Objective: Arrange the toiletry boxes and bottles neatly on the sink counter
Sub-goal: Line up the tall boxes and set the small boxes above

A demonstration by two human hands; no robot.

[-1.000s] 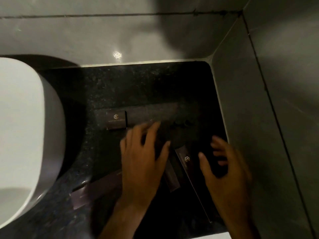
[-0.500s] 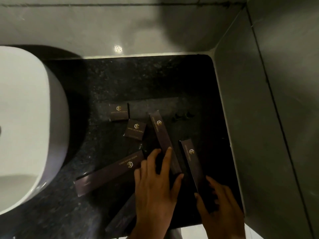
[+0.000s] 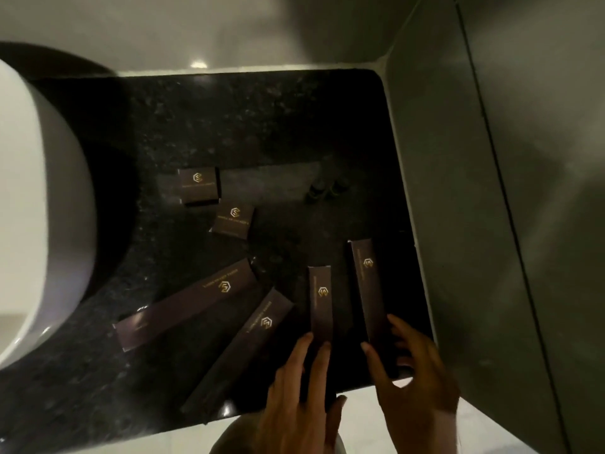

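Observation:
Dark brown toiletry boxes with gold logos lie on the black stone counter (image 3: 262, 119). Two small square boxes (image 3: 198, 185) (image 3: 234, 218) sit mid-counter. Two long boxes (image 3: 186, 303) (image 3: 244, 344) lie slanted at front left. Two more long boxes point straight away from me, side by side. My left hand (image 3: 299, 401) grips the near end of the middle long box (image 3: 320, 306). My right hand (image 3: 417, 378) has thumb and fingers around the near end of the right long box (image 3: 368, 290). Small dark bottles (image 3: 324, 188) stand further back, hard to make out.
A white basin (image 3: 36, 208) bulges over the counter's left side. Grey tiled walls close off the back (image 3: 229, 27) and the right (image 3: 491, 224). The counter's front edge runs just under my hands, with pale floor (image 3: 491, 434) below.
Both hands have drawn back to the front edge. The two right-hand long boxes have turned from slanted to nearly parallel. A second slanted long box has come fully into view.

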